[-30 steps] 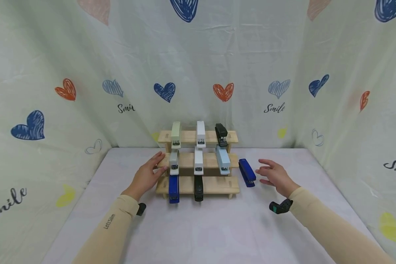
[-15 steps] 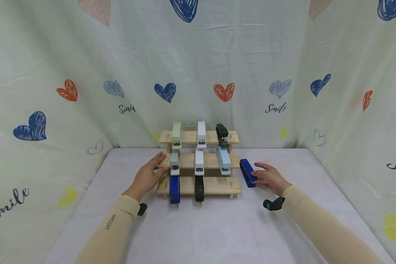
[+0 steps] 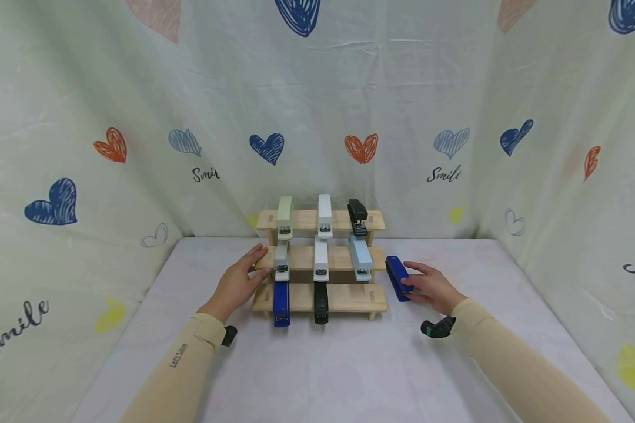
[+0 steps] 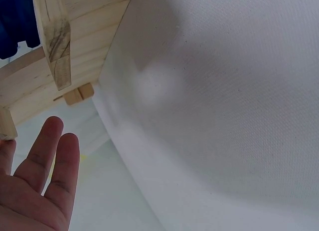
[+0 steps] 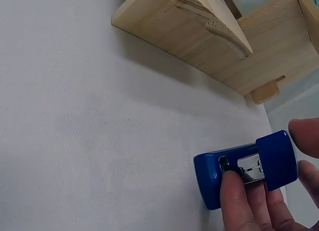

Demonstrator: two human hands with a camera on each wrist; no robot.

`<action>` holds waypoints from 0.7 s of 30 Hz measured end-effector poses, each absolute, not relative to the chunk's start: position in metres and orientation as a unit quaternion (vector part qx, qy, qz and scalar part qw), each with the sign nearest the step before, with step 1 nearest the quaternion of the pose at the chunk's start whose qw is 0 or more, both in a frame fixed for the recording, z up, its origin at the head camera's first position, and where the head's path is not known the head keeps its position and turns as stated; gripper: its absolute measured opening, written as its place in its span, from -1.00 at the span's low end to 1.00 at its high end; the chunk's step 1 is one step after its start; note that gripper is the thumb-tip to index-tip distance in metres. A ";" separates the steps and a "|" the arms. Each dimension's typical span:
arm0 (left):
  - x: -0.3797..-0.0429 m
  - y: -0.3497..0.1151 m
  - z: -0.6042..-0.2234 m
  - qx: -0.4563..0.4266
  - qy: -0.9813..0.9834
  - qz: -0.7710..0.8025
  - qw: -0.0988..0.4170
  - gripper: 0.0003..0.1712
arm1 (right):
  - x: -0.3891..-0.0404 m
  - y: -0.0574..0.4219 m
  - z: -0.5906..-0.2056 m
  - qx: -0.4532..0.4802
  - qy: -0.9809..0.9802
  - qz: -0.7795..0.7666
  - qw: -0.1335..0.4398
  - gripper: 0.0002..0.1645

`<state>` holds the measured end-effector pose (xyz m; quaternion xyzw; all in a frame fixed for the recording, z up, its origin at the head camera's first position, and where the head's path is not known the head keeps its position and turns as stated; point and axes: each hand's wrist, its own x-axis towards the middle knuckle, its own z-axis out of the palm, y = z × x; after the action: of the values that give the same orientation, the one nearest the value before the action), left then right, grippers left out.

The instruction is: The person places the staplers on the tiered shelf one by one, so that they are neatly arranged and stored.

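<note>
My right hand point(image 3: 433, 289) holds a dark blue stapler point(image 5: 239, 166) on the table, just right of a three-tier wooden rack point(image 3: 344, 296). In the right wrist view one fingertip lies on the stapler's side near its metal part, with other fingers behind it. My left hand point(image 3: 238, 282) rests at the left end of the rack's middle board, fingers extended and thumb near the front edge. On the bottom board stand a blue stapler point(image 3: 281, 304) and a black stapler point(image 3: 320, 302); the right part of that board is bare.
The middle tier carries grey point(image 3: 282, 258), white point(image 3: 321, 258) and light blue point(image 3: 360, 258) staplers. Along the top stand pale green point(image 3: 285, 216), white point(image 3: 324, 215) and black point(image 3: 357, 216) staplers. A patterned curtain point(image 3: 402, 88) surrounds the white table point(image 3: 323, 376).
My right hand has moved left from beside the blue stapler and taken hold of it. The left hand stays at the rack; the whole view has shifted slightly.
</note>
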<state>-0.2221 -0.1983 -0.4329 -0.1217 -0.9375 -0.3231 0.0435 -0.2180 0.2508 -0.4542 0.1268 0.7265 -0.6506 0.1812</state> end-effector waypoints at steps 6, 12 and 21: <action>-0.223 -0.198 -0.434 -0.122 -0.937 -0.325 0.046 -0.30 | -0.217 0.250 -0.456 0.111 0.722 -0.658 0.180 -0.21; -0.224 -0.199 -0.436 -0.120 -0.937 -0.325 0.046 -0.30 | -0.217 0.251 -0.457 0.103 0.713 -0.668 0.185 -0.25; -0.224 -0.199 -0.437 -0.125 -0.937 -0.323 0.052 -0.30 | -0.218 0.251 -0.457 0.110 0.691 -0.688 0.193 -0.28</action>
<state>-0.2237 -0.1994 -0.4366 -0.1251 -0.9365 -0.3234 0.0517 -0.2175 0.2514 -0.4574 0.1104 0.6907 -0.6883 0.1927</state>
